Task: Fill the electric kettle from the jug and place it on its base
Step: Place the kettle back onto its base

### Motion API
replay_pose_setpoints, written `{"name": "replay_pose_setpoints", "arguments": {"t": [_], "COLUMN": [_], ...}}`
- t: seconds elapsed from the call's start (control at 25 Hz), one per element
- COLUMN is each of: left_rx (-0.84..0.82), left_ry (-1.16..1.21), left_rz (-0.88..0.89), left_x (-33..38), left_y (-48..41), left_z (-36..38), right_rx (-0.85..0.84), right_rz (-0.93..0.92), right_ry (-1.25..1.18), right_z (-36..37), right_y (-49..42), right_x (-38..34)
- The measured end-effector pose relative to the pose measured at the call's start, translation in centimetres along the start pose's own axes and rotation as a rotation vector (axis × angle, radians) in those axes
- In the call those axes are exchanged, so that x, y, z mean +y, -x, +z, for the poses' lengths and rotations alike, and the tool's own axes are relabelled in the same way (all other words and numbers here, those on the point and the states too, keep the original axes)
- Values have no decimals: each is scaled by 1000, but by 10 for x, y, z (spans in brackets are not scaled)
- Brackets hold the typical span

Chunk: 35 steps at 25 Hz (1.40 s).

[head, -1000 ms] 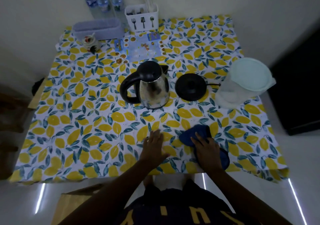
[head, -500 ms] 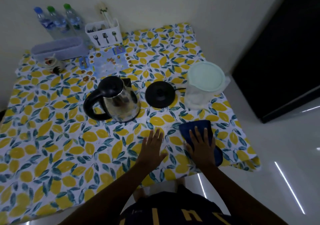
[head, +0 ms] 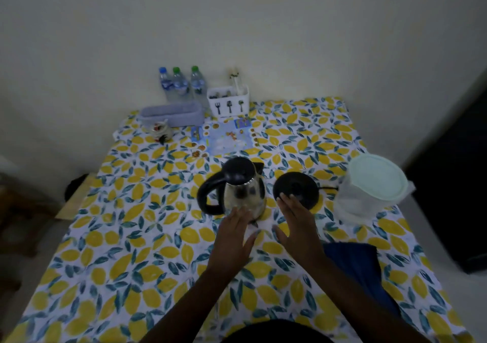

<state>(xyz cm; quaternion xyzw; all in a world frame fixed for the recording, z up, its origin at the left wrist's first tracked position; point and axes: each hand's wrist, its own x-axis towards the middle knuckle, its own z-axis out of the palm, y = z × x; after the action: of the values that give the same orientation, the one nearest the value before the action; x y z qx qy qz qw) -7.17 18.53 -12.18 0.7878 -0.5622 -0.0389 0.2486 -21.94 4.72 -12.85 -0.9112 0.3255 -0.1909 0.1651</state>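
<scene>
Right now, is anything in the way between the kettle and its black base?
Nothing visible. The kettle stands just left of the base, with only tablecloth between them. The right hand hovers over the base's near edge.

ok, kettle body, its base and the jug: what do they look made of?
Kettle: body looks like polished stainless steel, mirror reflections on it; lid and handle matte black, probably plastic.
Base: matte black disc, likely plastic, no shine.
Jug: translucent, cloudy wall with a pale opaque lid, so plastic by the look; glass seems unlikely but the dim light leaves it open.
</scene>
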Motion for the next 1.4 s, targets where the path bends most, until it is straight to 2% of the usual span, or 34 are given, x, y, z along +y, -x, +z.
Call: {"name": "replay_pose_setpoints", "arguments": {"t": [0.12,0.24,0.36,0.44,0.68,0.76,0.88,1.04,1.16,1.4], "left_rx": [115,182,151,102,40,26,40,73,34,-71], "left_ry": [17,46,208,308,264,264,257,261,270,316], "left_rz": [-72,-163,-330,-375,-414,-393,-330,-202,-116,-40], "left_x": [-25,-45,-55,-64,-75,-70,-58,-31,-10,26], "left_y": [-18,-39,-60,-69,-81,-79,-82,-117,-150,-196], "left_z": [-28,-46,-50,-46,-44,-45,-49,-53,-44,-8], "right_rx": [-15,-82,-151,-175,-144,-110,-27,101,187,209], "right_rz": [-101,-140,-142,-113,-37,-12,7,81,139,264], "right_ry": [-46,44,144,162,-186,-306,-360,-345,-310,-270], "right_z": [2,5,10,17,24,21,10,-21,-44,-69], "right_y": [-45,-80,-101,-107,-105,-102,-95,-98,-102,-105], "right_x": [-29,-45,-52,-54,-51,-48,-39,-20,0,46]}}
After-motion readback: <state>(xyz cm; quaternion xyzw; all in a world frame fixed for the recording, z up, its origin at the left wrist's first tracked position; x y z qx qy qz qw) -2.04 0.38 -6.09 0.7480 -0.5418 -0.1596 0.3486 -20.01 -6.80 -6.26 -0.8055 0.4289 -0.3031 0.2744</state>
